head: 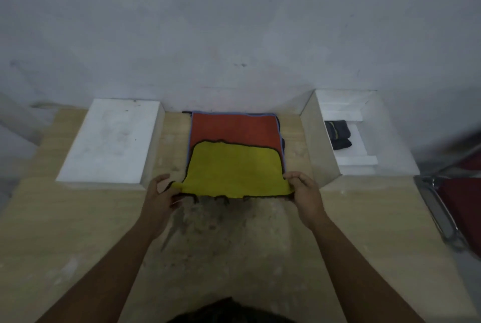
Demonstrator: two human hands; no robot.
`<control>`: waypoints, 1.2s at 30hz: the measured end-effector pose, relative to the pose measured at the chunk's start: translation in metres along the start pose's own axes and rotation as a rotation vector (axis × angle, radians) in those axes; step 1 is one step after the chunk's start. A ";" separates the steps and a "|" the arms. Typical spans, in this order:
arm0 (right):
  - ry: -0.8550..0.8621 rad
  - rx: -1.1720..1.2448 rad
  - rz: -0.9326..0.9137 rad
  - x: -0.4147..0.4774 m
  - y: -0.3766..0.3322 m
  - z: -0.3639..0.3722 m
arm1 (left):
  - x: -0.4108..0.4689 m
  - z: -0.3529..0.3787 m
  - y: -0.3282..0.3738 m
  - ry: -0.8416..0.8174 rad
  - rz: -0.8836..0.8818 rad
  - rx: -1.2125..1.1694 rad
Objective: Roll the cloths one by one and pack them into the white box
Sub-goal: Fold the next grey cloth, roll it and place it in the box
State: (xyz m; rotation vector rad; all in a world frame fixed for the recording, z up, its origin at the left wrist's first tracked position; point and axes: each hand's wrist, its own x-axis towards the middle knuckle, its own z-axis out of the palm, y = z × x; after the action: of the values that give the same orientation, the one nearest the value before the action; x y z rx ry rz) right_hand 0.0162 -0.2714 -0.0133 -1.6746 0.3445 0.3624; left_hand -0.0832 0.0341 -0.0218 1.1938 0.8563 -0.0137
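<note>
A yellow cloth (234, 169) with a dark hem lies on top of an orange cloth (234, 128) with a blue hem, in the middle of the table. My left hand (160, 196) pinches the yellow cloth's near left corner. My right hand (304, 192) pinches its near right corner, and the near edge is lifted a little off the table. The white box (364, 163) stands open at the right. Two rolled dark cloths (338, 133) lie inside it, side by side.
A flat white lid (112, 140) lies at the left of the cloths. The wooden table (78, 231) meets a grey wall at the back. A chair with a metal frame and red seat (458, 208) stands at the right edge.
</note>
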 end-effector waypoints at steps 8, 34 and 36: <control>-0.140 -0.171 0.234 -0.064 0.071 -0.028 | -0.048 -0.040 -0.060 -0.029 -0.060 0.195; -0.282 -0.592 0.001 -0.090 0.068 -0.061 | -0.038 -0.059 -0.039 -0.262 0.082 0.779; -0.194 -0.477 0.057 -0.078 0.071 -0.062 | -0.027 -0.047 -0.038 -0.201 0.076 0.709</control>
State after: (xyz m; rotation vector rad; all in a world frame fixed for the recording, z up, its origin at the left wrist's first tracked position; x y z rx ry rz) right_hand -0.0822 -0.3406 -0.0355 -2.0751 0.1672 0.6849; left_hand -0.1453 0.0453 -0.0406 1.8492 0.6383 -0.3969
